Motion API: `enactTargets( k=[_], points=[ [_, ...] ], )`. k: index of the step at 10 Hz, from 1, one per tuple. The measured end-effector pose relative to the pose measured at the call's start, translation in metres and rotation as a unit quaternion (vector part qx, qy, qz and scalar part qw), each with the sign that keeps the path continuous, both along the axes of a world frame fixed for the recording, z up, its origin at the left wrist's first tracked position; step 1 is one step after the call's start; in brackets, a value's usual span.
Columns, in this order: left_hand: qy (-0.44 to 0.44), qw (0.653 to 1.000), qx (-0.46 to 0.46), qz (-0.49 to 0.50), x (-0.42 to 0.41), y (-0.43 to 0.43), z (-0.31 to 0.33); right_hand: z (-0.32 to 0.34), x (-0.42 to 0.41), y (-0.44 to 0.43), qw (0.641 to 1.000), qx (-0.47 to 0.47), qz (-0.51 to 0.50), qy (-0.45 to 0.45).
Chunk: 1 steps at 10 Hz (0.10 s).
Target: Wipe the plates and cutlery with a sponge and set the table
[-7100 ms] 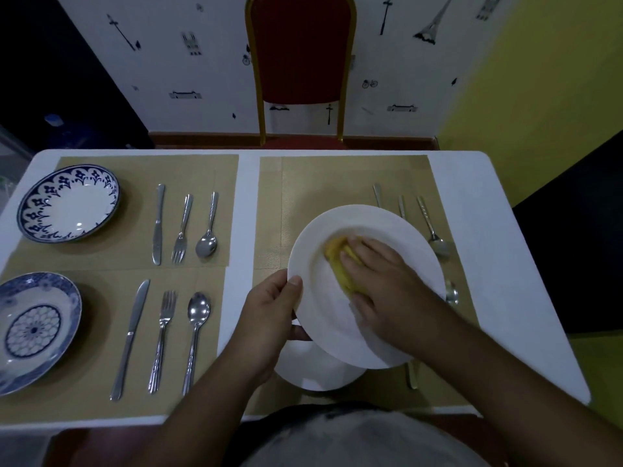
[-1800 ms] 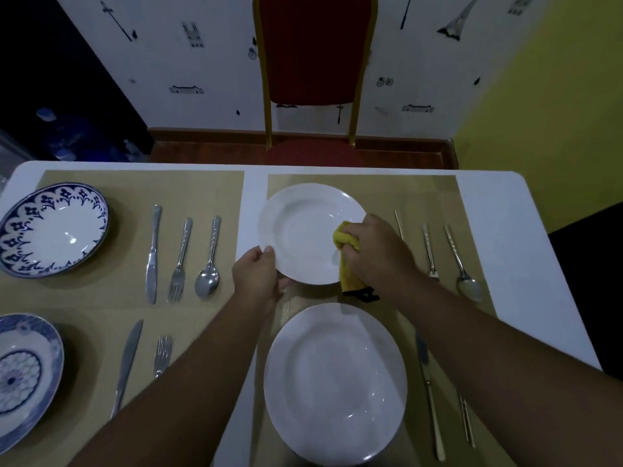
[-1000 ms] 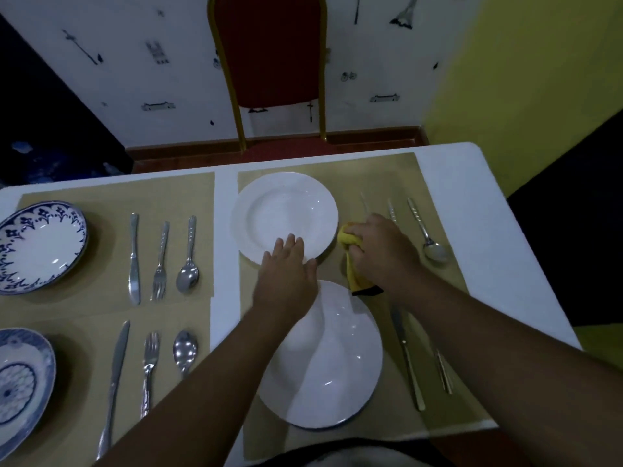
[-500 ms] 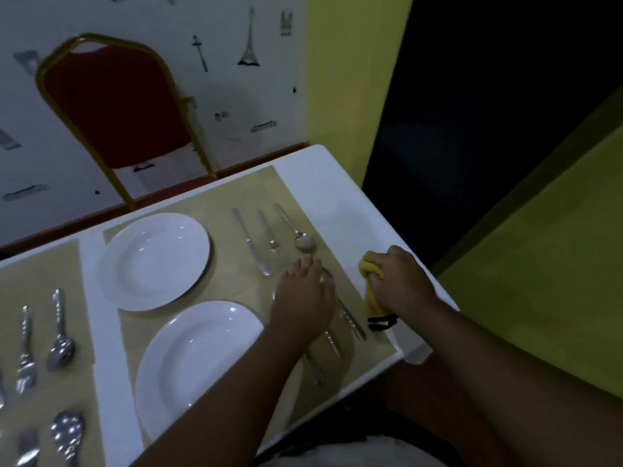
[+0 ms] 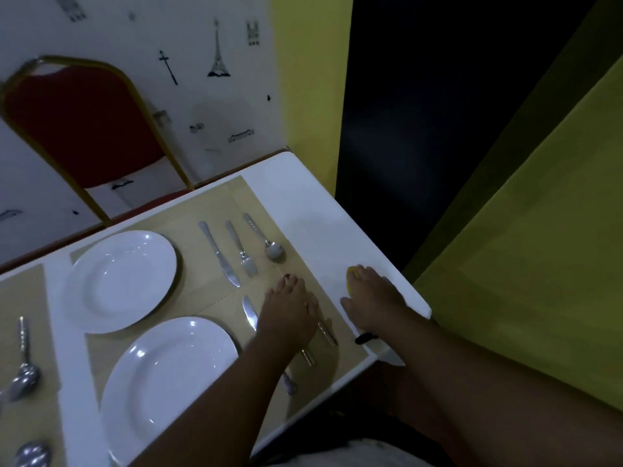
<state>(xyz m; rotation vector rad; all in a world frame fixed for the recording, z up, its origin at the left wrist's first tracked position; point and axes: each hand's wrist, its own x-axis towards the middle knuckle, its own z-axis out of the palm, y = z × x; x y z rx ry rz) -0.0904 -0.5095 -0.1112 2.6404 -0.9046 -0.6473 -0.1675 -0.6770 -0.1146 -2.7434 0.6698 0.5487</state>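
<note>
Pressing the yellow sponge [image 5: 351,277] onto the bare white counter [image 5: 320,230] near its right edge, my right hand [image 5: 374,301] lies palm-down over it, fingers draped across the top. Only a sliver of yellow shows past my fingertips and a black loop [image 5: 365,338] pokes out by my wrist, so I cannot tell whether I am gripping it or just resting on it. Just to the left, my left hand [image 5: 290,311] is spread flat, fingers straight, on the near cutlery [image 5: 250,313] lying on the tan placemat [image 5: 236,203]. A knife blade shows at my thumb side and handle ends stick out beneath my wrist, and I have nothing pinched. I judge this set to be the one I am dealing with now, not yet wiped or straightened. Beyond my fingers the far cutlery [image 5: 241,251], a knife, fork and spoon, lies in a tidy row. Further left the far plate [image 5: 123,281] and the near plate [image 5: 168,385] sit flat on the mat, plain white, glossy, with no marks I can see, so I take the plates here as done. At the left edge more spoons [image 5: 23,375] lie on another mat. What remains, I reckon, is mostly this last set of cutlery. The sponge looks soft and squashed under my palm.
</note>
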Motion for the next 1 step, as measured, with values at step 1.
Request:
enactTargets(
  k=[1],
  points=[
    [-0.042, 0.999, -0.001, 0.01, 0.019, 0.0142, 0.0158, 0.0245, 0.0283, 0.0164, 0.998, -0.02, 0.055, -0.027]
  ],
)
